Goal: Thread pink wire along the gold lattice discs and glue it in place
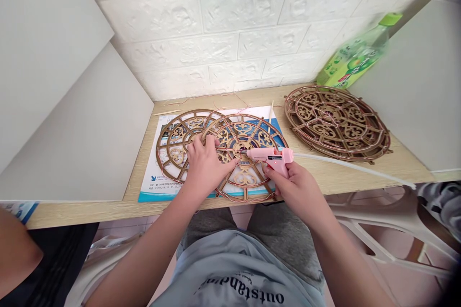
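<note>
We see our left hand point(205, 168) lying open, fingers spread, pressing on a thin wooden wheel point(245, 176) with cut-out shapes, and our right hand point(295, 189) closed tight around a pink glue gun point(270, 159), its tip near the middle of that wheel. Just past the left hand, a second thin wheel point(172, 153) lies partly under the first on a paper sheet point(154, 187), so these two are flat and not built up yet. Past the right hand on the counter point(342, 177), a thick stack of brown wheels point(336, 122) looks done, with layers held apart, and a soft white cord point(353, 165) runs from the gun off to the right.
</note>
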The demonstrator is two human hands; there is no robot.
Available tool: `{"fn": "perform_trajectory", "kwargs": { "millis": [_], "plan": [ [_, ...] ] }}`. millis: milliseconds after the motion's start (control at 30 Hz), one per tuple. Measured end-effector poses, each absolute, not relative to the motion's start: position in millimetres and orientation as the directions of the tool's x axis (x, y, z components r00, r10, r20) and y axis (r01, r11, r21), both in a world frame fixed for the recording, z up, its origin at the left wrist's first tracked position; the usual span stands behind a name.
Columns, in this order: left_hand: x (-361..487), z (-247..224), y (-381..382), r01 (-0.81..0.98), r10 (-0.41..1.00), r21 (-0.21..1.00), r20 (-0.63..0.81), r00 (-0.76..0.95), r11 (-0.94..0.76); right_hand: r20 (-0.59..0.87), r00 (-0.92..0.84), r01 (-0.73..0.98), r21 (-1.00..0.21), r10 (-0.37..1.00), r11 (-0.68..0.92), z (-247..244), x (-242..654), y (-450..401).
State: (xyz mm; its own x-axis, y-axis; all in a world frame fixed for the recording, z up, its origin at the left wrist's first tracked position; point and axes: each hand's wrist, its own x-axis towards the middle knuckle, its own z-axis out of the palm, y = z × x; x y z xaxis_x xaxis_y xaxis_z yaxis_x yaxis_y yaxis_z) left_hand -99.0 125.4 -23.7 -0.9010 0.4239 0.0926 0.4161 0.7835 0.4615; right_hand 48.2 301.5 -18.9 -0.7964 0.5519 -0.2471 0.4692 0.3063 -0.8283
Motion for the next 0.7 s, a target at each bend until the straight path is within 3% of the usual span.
{"fn": "perform_trajectory", "kwargs": {
  "millis": [700],
  "plan": [
    [-99.4, -25.9, 125.0, 0.413, 0.420, 0.462, 0.093, -0.903, 0.785, -0.271, -0.774, 0.461, -0.860, 0.571, 0.217, -10.3, 54.6, 307.8]
  ]
}}
